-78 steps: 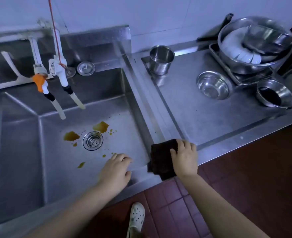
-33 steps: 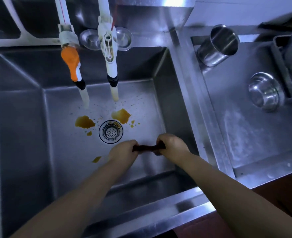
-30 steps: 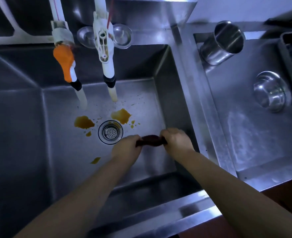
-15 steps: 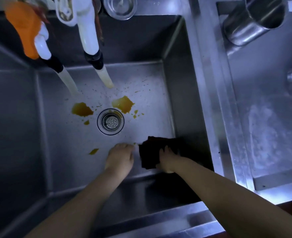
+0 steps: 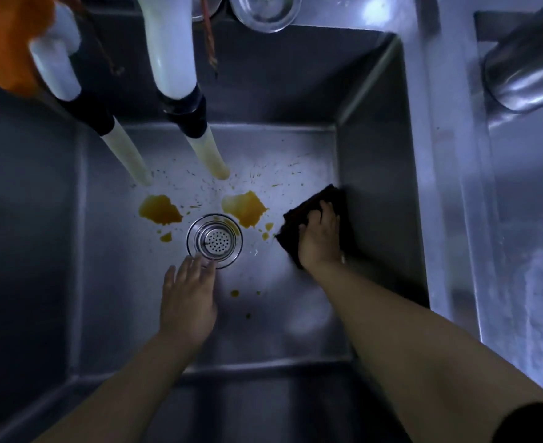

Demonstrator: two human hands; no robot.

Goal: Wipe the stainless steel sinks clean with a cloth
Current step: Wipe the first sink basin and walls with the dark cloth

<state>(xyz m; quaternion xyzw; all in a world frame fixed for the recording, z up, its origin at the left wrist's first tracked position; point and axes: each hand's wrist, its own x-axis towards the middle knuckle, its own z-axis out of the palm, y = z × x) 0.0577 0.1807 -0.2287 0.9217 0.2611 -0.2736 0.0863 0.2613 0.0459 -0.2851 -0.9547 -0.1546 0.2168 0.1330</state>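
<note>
- Pressing the dark cloth (image 5: pixel 343 203) flat on the sink (image 5: pixel 372 148) floor against the right wall, the right hand (image 5: pixel 319 238) lay spread on top.
- The left hand (image 5: pixel 187 295) hovered spread and empty, fingertips at the drain strainer (image 5: pixel 214 241).
- Soft and limp, the cloth probably bunched easily; a flat palm on its middle suited the orange stains (image 5: pixel 244 207).

Dark cloth (image 5: pixel 308 209) on stained sink (image 5: pixel 372 148) floor
</note>
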